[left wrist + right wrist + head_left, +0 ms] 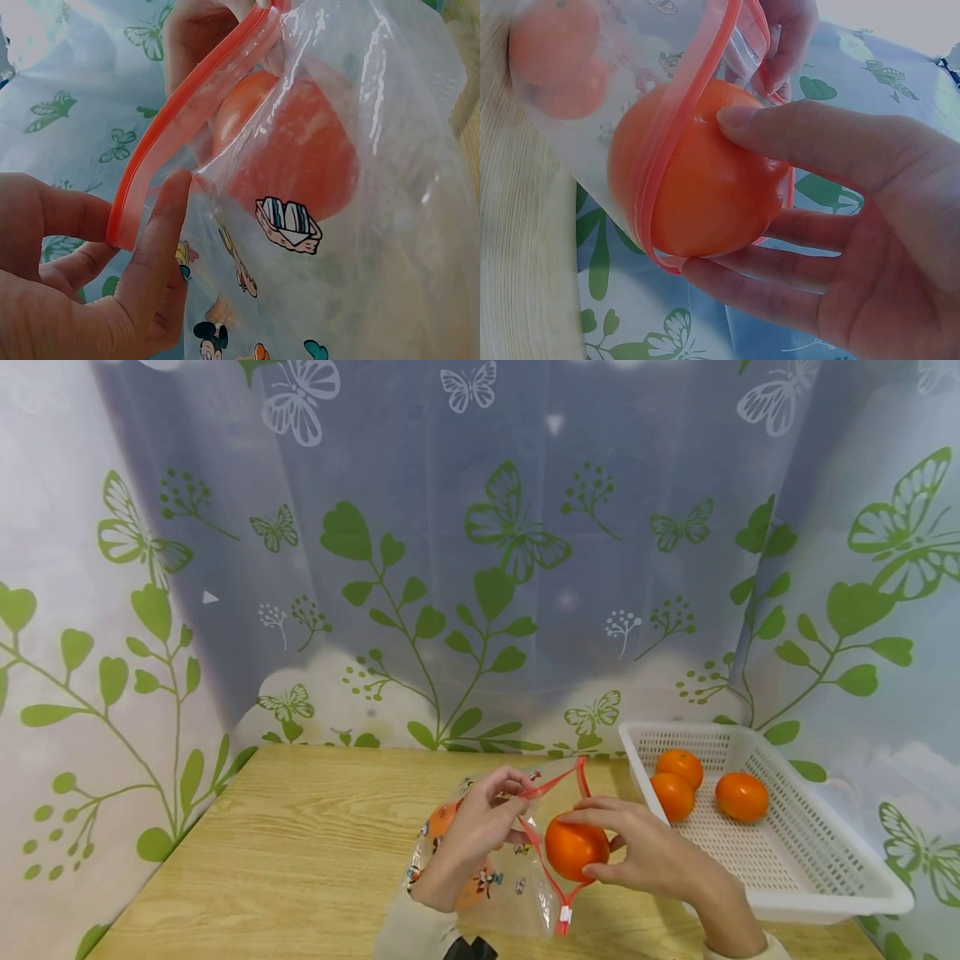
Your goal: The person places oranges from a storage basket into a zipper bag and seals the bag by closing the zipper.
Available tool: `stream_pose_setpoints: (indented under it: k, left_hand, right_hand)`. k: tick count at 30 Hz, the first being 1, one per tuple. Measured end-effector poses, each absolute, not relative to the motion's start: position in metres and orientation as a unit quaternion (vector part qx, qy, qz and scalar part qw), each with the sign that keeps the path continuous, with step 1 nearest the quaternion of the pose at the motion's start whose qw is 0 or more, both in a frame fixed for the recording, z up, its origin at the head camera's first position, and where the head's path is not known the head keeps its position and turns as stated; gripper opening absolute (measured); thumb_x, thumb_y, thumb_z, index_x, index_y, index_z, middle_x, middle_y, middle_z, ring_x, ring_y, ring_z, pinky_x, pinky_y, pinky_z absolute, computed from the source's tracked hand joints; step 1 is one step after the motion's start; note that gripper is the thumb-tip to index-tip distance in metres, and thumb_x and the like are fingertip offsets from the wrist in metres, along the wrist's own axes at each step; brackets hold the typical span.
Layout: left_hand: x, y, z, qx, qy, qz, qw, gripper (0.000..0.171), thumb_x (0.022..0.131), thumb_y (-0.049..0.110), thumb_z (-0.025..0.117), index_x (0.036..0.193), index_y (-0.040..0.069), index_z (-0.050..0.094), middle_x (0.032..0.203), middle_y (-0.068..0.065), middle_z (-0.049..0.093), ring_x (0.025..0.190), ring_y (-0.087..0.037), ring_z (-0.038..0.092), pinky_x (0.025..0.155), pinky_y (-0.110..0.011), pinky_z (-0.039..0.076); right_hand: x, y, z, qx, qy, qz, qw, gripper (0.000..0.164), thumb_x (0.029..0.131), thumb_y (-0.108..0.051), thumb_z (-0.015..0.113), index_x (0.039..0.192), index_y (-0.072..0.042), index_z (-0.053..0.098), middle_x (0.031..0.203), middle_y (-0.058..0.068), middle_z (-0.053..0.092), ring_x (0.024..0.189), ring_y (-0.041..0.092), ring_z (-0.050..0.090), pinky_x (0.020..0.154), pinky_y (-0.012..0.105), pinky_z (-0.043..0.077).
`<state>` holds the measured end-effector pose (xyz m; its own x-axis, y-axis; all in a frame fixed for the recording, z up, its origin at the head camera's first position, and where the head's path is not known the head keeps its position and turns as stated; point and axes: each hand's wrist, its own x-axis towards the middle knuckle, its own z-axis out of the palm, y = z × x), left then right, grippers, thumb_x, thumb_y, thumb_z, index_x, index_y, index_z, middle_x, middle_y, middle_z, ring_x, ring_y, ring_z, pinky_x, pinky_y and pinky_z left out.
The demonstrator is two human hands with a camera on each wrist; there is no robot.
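Note:
A clear zip bag [536, 906] with cartoon prints and a red zip edge [180, 105] lies on the table, its mouth spread toward the right. My left hand [480, 822] pinches the zip edge on the near-left side of the mouth between thumb and fingers. With thumb and fingertips my right hand [652, 847] holds an orange [576, 847] at the mouth. In the right wrist view that orange [712, 172] is partly inside, with the red edge crossing its front. Other oranges [555, 45] show through the plastic deeper in the bag.
A white plastic basket [825, 906] with slotted sides stands at the right, beside my right forearm. Three oranges [742, 797] lie in it, toward its back and left. A curtain [450, 610] with green leaves and butterflies hangs behind the wooden table [300, 835].

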<state>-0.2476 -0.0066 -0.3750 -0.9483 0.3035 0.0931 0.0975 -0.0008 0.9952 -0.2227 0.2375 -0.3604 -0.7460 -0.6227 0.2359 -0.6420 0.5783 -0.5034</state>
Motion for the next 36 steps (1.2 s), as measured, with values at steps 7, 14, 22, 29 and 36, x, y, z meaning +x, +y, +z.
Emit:
stream_pose_setpoints:
  k: [7, 14, 22, 29, 36]
  left_hand:
    - [-0.2475, -0.0070, -0.3756, 0.147, 0.697, 0.698, 0.073, 0.013, 0.103, 0.008, 0.056, 0.114, 0.006, 0.063, 0.118, -0.017, 0.059, 0.067, -0.017, 0.067, 0.066, -0.033, 0.064]
    - [-0.2472, -0.0068, -0.3756, 0.145, 0.696, 0.700, 0.069, 0.014, 0.103, 0.008, 0.055, 0.114, 0.007, 0.063, 0.119, -0.017, 0.060, 0.069, -0.018, 0.067, 0.067, -0.034, 0.064]
    - [-0.2470, -0.0076, -0.3763, 0.143, 0.694, 0.702, 0.063, 0.012, 0.103, 0.008, 0.055, 0.112, 0.007, 0.063, 0.115, -0.012, 0.059, 0.072, -0.018, 0.063, 0.064, -0.033, 0.062]
    - [-0.2472, -0.0086, -0.3752, 0.138, 0.680, 0.717, 0.068, 0.013, 0.105, 0.008, 0.052, 0.113, 0.005, 0.062, 0.119, -0.013, 0.059, 0.073, -0.022, 0.070, 0.066, -0.034, 0.063]
    - [-0.2484, -0.0108, -0.3736, 0.137, 0.678, 0.720, 0.061, 0.014, 0.105, 0.008, 0.053, 0.114, 0.004, 0.063, 0.117, -0.013, 0.060, 0.073, -0.018, 0.067, 0.064, -0.031, 0.061]
  right_hand:
    - [-0.2240, 0.2372, -0.3608, 0.366, -0.888, 0.279, 0.024, 0.055, 0.084, -0.020, 0.086, 0.135, -0.010, 0.066, 0.134, 0.014, 0.066, 0.113, 0.032, 0.067, 0.075, 0.019, 0.060]
    - [-0.2255, 0.2375, -0.3615, 0.372, -0.888, 0.267, 0.034, 0.054, 0.084, -0.020, 0.087, 0.133, -0.009, 0.067, 0.130, 0.010, 0.069, 0.108, 0.026, 0.068, 0.075, 0.019, 0.060]
    - [-0.2271, 0.2380, -0.3629, 0.366, -0.897, 0.247, 0.032, 0.049, 0.085, -0.017, 0.084, 0.131, -0.011, 0.067, 0.130, 0.009, 0.069, 0.110, 0.027, 0.067, 0.076, 0.022, 0.060]
    - [-0.2271, 0.2385, -0.3649, 0.376, -0.894, 0.239, 0.050, 0.046, 0.085, -0.014, 0.083, 0.129, -0.009, 0.068, 0.127, 0.010, 0.071, 0.107, 0.024, 0.067, 0.073, 0.020, 0.059]
    - [-0.2259, 0.2397, -0.3631, 0.375, -0.893, 0.243, 0.050, 0.043, 0.087, -0.014, 0.082, 0.128, -0.010, 0.068, 0.126, 0.009, 0.071, 0.109, 0.027, 0.068, 0.075, 0.021, 0.060]
